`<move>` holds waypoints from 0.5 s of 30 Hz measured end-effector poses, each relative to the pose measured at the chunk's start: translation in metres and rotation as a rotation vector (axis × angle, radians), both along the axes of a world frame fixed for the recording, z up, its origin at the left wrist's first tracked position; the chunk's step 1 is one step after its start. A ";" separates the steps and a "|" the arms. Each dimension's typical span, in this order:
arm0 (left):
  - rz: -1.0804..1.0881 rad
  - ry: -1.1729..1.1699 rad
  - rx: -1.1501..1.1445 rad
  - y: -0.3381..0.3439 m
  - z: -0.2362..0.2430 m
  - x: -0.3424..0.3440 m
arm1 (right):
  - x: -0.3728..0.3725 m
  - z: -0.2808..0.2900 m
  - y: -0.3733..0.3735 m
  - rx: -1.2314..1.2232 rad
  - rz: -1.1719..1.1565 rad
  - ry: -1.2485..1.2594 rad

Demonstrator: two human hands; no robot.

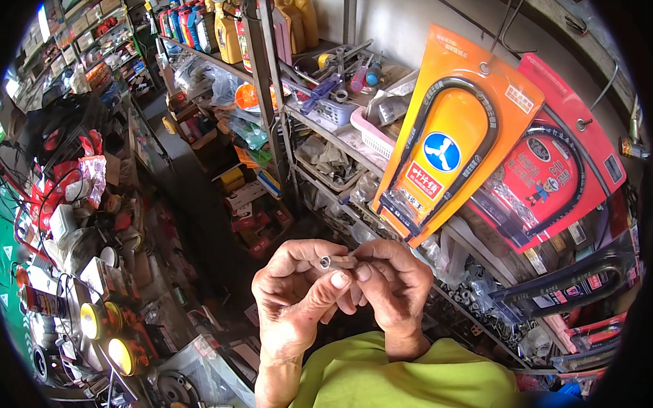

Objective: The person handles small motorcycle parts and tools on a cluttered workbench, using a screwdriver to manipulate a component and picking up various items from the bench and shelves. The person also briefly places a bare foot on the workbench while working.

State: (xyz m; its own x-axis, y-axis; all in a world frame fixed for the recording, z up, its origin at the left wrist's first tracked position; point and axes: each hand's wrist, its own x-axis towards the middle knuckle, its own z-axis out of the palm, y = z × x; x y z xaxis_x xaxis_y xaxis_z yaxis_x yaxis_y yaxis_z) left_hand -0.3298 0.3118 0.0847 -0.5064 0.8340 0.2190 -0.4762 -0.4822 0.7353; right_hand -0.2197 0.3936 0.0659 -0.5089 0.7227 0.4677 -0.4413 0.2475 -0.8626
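Observation:
In front of my chest I hold a small metal tube-like piece (pixel 337 262), its round hollow end turned toward the left. My left hand (pixel 294 293) pinches it between thumb and fingers near that open end. From the other side, my right hand (pixel 395 287) grips it with thumb and forefinger, and the two thumbs nearly meet. The fingers hide part of the piece, so its exact kind is unclear.
Carded U-shaped locks in an orange pack (pixel 443 147) and a red pack (pixel 558 169) hang close on the right. Behind are metal shelves with yellow bottles (pixel 228 35) and a pink basket (pixel 372 134). Boxes and parts crowd the left side, including yellow-capped round parts (pixel 122 356).

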 end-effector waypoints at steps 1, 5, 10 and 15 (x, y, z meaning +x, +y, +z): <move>-0.003 -0.004 0.017 0.001 0.000 0.001 | 0.001 0.001 0.001 -0.013 0.009 0.003; 0.070 0.060 0.074 0.002 0.002 0.004 | -0.004 0.003 0.003 -0.091 0.078 0.040; 0.200 0.032 0.044 -0.006 0.009 0.007 | -0.011 0.001 -0.001 -0.150 0.031 0.056; 0.418 0.104 -0.017 -0.003 -0.001 -0.002 | -0.016 -0.008 -0.008 -0.236 -0.283 0.118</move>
State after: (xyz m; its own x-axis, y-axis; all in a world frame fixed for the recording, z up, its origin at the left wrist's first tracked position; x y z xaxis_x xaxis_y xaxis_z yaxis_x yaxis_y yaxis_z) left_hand -0.3321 0.3087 0.0833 -0.7774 0.5657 0.2749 -0.1652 -0.6054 0.7786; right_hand -0.2359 0.3854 0.0577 -0.2268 0.9215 0.3153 -0.4836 0.1745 -0.8577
